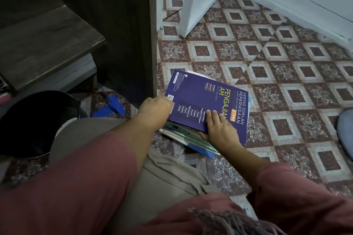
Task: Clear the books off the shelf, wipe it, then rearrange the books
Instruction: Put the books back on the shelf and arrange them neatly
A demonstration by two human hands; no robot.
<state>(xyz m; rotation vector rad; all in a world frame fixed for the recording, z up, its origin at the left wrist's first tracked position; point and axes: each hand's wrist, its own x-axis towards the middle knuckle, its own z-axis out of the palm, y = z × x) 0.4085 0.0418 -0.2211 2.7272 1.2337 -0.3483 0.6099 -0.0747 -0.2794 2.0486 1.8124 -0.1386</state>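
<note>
Right now I see the stack of books on the floor, just right of the shelf unit's dark side panel, with its far-left corner close to the panel's foot. The purple book lies on top, tilted so its far end points away and to the left. The stack's right and far sides face bare floor, running out to a white door and a white skirting along the far right. At the far right edge sits a pale blue object, well apart from the books.

My right hand pinches the purple book at its near edge, fingers flat on the cover and thumb tucked beneath. My left hand sits at the cover's left edge by a small QR square. Its fingers are hidden, so I cannot tell whether they grip.

To the left, the shelf board is a flat slab of dark wood grain with a sharp near corner, and nothing rests on the part I can see. Below it a round black tub stands near blue scraps on the floor. The purple cover is glossy with yellow and white print, and thinner books below it show pale and blue edges. The floor is patterned in maroon and cream diamonds.
</note>
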